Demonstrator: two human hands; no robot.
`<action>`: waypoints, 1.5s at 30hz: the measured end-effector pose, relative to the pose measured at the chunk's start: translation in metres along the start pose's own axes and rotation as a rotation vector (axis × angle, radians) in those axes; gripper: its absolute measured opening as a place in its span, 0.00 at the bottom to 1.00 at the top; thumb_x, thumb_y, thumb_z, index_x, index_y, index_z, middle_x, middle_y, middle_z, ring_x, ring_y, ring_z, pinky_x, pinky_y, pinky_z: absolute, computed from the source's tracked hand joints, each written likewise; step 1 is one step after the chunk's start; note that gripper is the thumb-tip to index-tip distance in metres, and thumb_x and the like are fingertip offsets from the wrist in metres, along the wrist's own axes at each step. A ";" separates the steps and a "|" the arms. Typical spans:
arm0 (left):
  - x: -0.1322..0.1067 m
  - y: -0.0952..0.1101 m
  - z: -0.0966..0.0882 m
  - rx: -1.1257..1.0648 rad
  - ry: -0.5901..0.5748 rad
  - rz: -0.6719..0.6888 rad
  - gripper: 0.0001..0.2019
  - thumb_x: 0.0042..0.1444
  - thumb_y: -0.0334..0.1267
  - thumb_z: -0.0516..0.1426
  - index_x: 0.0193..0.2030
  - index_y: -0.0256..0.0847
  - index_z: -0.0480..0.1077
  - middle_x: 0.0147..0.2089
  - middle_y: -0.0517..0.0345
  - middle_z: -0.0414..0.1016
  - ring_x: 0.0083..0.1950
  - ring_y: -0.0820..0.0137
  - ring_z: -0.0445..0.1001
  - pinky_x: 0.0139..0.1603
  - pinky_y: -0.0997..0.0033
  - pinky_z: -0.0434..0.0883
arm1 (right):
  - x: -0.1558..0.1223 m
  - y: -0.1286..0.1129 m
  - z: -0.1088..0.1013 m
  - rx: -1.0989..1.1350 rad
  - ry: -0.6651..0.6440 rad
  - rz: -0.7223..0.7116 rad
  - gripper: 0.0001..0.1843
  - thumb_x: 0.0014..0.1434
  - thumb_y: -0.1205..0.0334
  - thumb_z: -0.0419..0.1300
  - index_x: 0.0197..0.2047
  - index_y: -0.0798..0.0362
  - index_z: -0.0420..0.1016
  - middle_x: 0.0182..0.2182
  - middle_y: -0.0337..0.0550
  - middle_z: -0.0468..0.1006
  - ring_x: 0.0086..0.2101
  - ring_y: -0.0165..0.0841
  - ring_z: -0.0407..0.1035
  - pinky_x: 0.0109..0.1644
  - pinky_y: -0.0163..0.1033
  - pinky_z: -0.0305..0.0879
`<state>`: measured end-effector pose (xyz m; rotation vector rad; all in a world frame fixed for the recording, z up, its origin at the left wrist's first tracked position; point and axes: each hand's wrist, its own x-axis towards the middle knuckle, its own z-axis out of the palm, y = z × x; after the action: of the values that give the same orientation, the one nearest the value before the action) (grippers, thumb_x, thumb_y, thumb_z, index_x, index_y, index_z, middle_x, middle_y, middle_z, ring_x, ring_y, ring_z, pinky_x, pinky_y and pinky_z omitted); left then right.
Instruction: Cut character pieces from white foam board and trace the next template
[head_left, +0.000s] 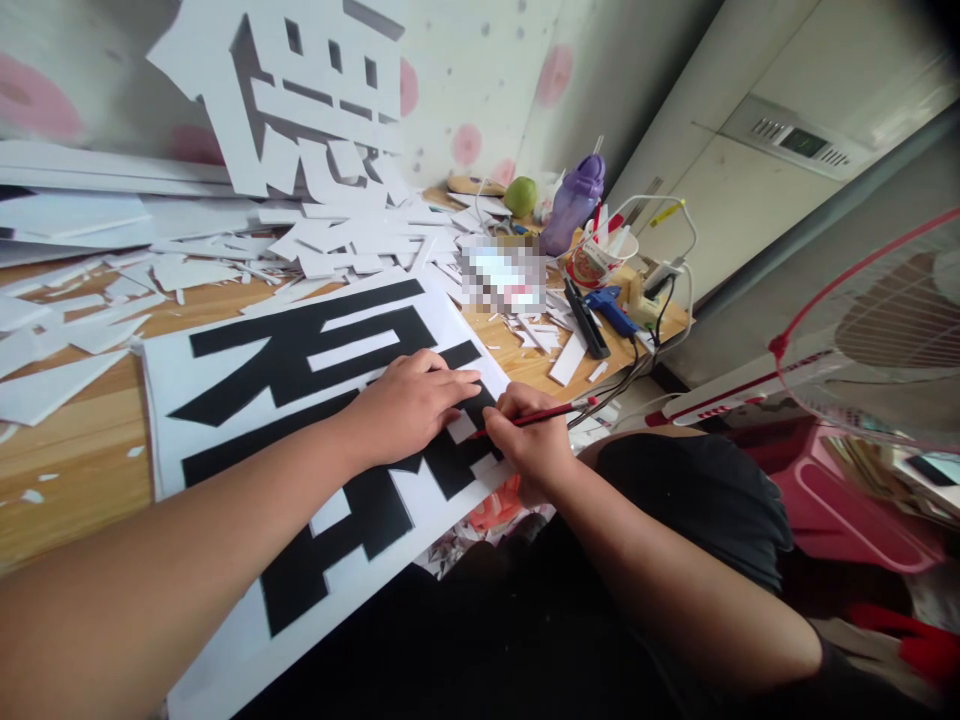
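A white sheet printed with large black character shapes lies on the wooden table and reaches over its near edge. My left hand rests flat on the print, fingers stretched out, holding nothing. Just right of it, my right hand grips a slim red craft knife like a pen. The knife's tip end points left, at the black shape near the sheet's right edge; whether the blade touches is too small to tell.
White offcuts pile up behind the sheet, under a white cut-out character leaning on the wall. At right stand a purple bottle, a paper cup, a blue glue gun and cables. A fan stands beyond.
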<state>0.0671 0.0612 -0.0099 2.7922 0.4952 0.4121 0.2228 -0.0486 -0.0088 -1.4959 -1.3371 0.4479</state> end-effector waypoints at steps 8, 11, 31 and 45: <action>0.000 -0.002 0.001 0.004 0.004 0.009 0.17 0.62 0.37 0.55 0.57 0.47 0.72 0.62 0.61 0.74 0.55 0.60 0.67 0.56 0.54 0.66 | 0.004 0.010 -0.005 0.098 0.014 0.012 0.15 0.47 0.66 0.56 0.18 0.49 0.52 0.15 0.29 0.57 0.19 0.25 0.52 0.24 0.34 0.50; 0.000 -0.001 0.000 -0.003 -0.006 0.001 0.17 0.62 0.36 0.55 0.57 0.47 0.72 0.62 0.61 0.73 0.55 0.60 0.66 0.57 0.53 0.66 | 0.005 0.009 -0.005 0.101 0.015 0.011 0.14 0.47 0.67 0.56 0.18 0.49 0.52 0.15 0.29 0.57 0.19 0.25 0.52 0.24 0.34 0.50; 0.001 -0.002 0.000 -0.040 -0.008 -0.013 0.19 0.62 0.31 0.51 0.57 0.48 0.72 0.61 0.61 0.74 0.54 0.61 0.66 0.55 0.55 0.67 | 0.008 0.000 0.001 -0.009 0.053 0.156 0.18 0.52 0.58 0.60 0.19 0.49 0.56 0.16 0.33 0.63 0.20 0.27 0.57 0.25 0.35 0.53; -0.001 -0.005 -0.001 -0.075 0.022 0.020 0.17 0.63 0.35 0.52 0.57 0.49 0.73 0.60 0.59 0.75 0.53 0.62 0.67 0.56 0.54 0.68 | 0.010 0.002 -0.006 0.124 0.043 0.119 0.14 0.45 0.64 0.56 0.16 0.49 0.53 0.14 0.31 0.58 0.19 0.26 0.55 0.24 0.33 0.54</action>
<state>0.0644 0.0653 -0.0108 2.7253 0.4482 0.4562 0.2316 -0.0424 -0.0049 -1.4790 -1.1694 0.5615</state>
